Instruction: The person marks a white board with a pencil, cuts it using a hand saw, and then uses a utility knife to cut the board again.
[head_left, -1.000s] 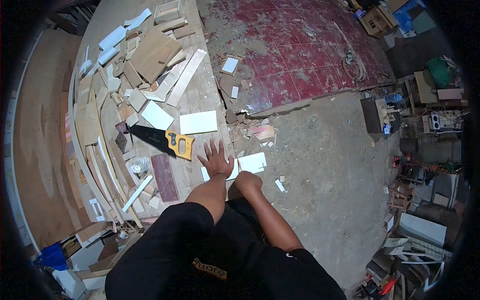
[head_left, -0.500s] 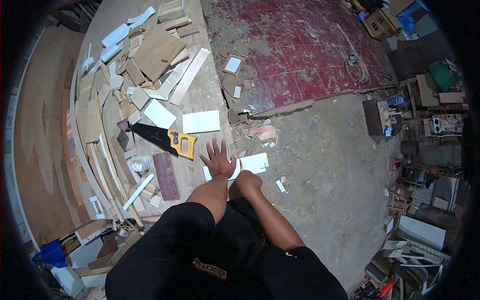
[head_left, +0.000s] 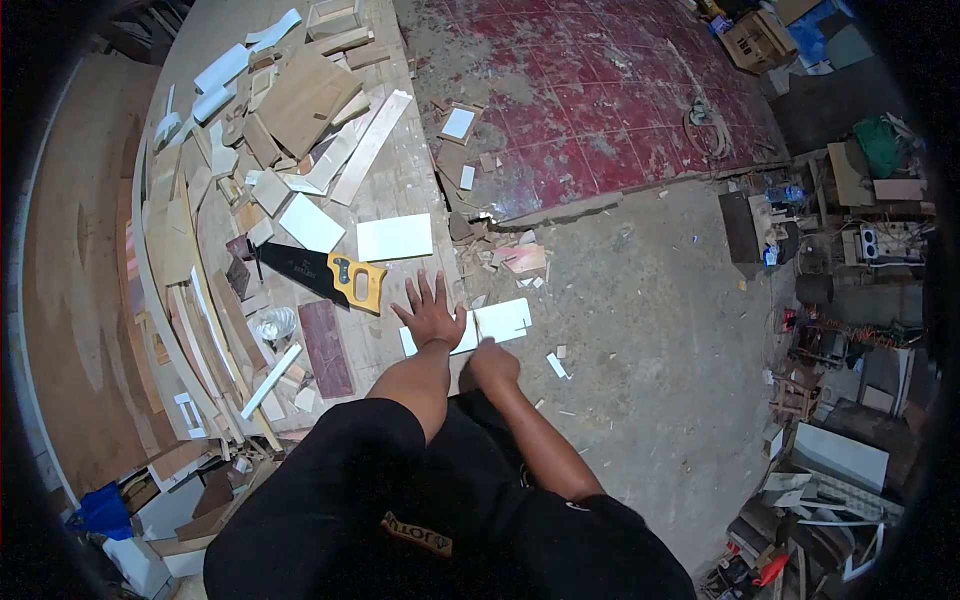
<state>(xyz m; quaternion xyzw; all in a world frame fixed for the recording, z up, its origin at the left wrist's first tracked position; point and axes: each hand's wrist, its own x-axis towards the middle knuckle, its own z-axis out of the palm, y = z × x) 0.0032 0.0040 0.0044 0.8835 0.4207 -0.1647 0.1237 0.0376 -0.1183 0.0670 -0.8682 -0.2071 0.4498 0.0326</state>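
Compared with 0.5 seconds ago, the saw (head_left: 358,282) and white board (head_left: 503,320) appear slightly higher and more left in the frame. The board lies at centre; the left hand (head_left: 432,322) remains flat on it, fingers spread. The right hand (head_left: 493,362) remains closed at its lower edge, but I cannot tell what it grips. The left hand hides part of the board.

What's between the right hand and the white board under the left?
Nothing visible: the right hand is at the near edge of the white board, and the left hand lies to one side, not in the way.
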